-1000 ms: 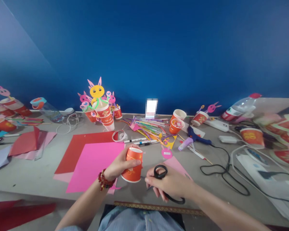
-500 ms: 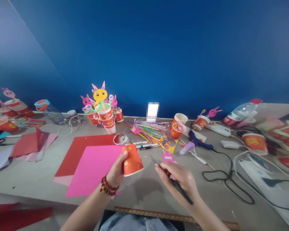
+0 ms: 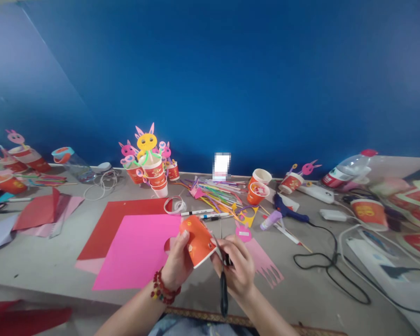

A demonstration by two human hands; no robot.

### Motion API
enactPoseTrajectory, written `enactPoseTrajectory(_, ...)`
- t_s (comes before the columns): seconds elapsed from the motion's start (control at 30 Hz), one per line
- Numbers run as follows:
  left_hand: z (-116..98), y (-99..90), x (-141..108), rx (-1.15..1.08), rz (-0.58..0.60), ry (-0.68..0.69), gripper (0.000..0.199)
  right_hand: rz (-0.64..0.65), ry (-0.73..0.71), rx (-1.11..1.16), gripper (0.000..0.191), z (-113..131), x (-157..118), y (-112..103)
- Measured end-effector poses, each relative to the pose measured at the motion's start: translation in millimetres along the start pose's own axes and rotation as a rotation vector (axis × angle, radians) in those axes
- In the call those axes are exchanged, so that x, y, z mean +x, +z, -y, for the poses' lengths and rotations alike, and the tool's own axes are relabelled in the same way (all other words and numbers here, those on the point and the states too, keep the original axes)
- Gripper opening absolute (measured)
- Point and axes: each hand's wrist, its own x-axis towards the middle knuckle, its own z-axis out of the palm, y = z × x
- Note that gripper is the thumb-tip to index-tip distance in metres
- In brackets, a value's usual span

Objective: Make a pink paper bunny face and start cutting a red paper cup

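An orange paper cup (image 3: 198,240) is tilted in my left hand (image 3: 178,261), its white rim toward me and its base away. Red beads circle that wrist. My right hand (image 3: 236,263) is closed on black-handled scissors (image 3: 223,291), whose blades point away beside the cup's right side. The fingers of my right hand are near or touching the cup's side. Below my left hand lies a pink sheet (image 3: 136,252) over a red sheet (image 3: 103,228). A pink fringed paper piece (image 3: 264,261) rests right of my right hand.
Decorated cups (image 3: 154,170) are stacked at the back left. Coloured sticks (image 3: 219,196) and markers (image 3: 203,213) lie mid-table. A blue glue gun (image 3: 290,210) with a black cable, a power strip, a bottle (image 3: 350,168) and more cups occupy the right.
My right hand has moved left with the scissors up to the cup. The scissors' blades now spread and their handles show lower. The cup has shifted slightly right and toward me, and the pink fringed piece is uncovered.
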Motion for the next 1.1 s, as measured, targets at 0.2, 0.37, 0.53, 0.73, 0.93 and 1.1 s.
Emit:
enactPoseTrajectory(0.2, 5.8, -3.1, -0.9, 0.026, 0.057, 0.018, 0.050, -0.028, -0.092, -0.007, 0.021, -1.0, 4.4, -7.2)
enactPoseTrajectory(0.37, 6.3, -8.1, -1.1, 0.056, 0.068, 0.024, 0.055, 0.061, -0.221, -0.049, 0.022, -3.5, 14.4, -16.7)
enactPoseTrajectory(0.53, 6.1, -11.9, 0.4, 0.059, 0.094, 0.030, 0.056, 0.147, -0.315, -0.027, 0.029, -9.9, 20.9, -23.0)
enactPoseTrajectory(0.73, 1.8, -8.2, -2.0, 0.037, 0.169, -0.002, 0.058, 0.146, -0.272, 0.069, 0.028, -9.2, 18.8, -23.8)
enactPoseTrajectory(0.93, 6.9, 1.3, -13.2, 0.027, 0.210, -0.041, 0.066, 0.048, -0.278, -0.059, 0.036, -11.5, 11.3, -19.8)
enactPoseTrajectory(1.1, 22.1, -4.6, -16.9, 0.165, -0.069, 0.150, 0.039, -0.002, -0.260, -0.138, 0.030, -16.0, 8.6, -16.1)
